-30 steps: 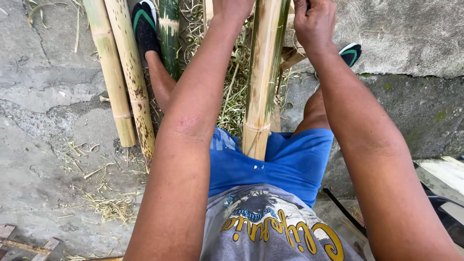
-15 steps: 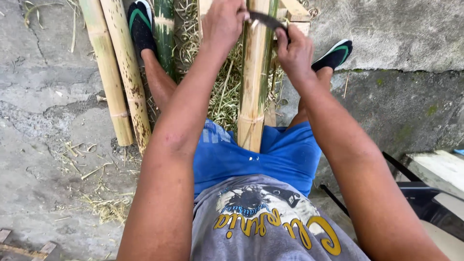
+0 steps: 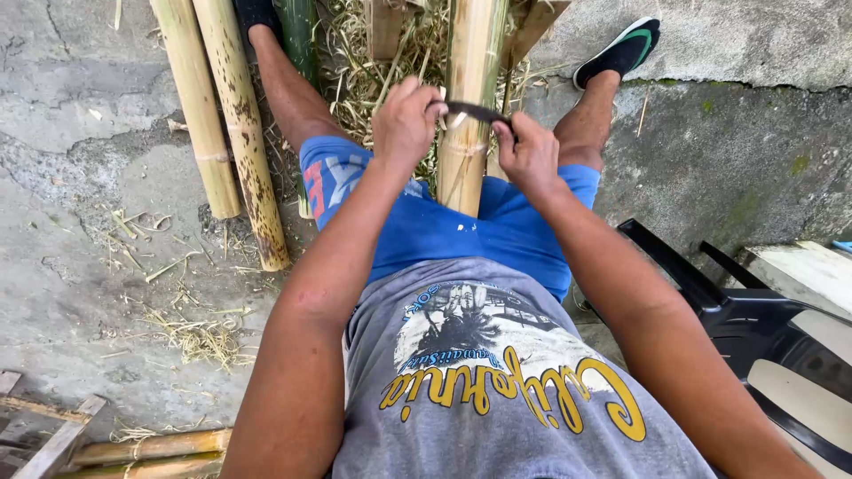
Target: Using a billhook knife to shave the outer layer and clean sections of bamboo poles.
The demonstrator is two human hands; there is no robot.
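A thick yellow bamboo pole (image 3: 470, 98) lies between my legs, its cut end near my blue shorts. A dark curved blade (image 3: 477, 112) rests across the pole. My left hand (image 3: 406, 120) is closed on the blade's left end. My right hand (image 3: 528, 153) grips its right end. Both hands sit close to my lap, on either side of the pole.
Two more bamboo poles (image 3: 226, 115) lie on the concrete at the left, next to a green one (image 3: 297, 35). Shavings (image 3: 200, 337) litter the ground. A black plastic chair (image 3: 763, 337) stands at the right; short bamboo pieces (image 3: 151, 448) and wood scraps lie at bottom left.
Both hands have drawn the blade along the pole toward my body, from far up the pole to near my lap. My arms are now bent.
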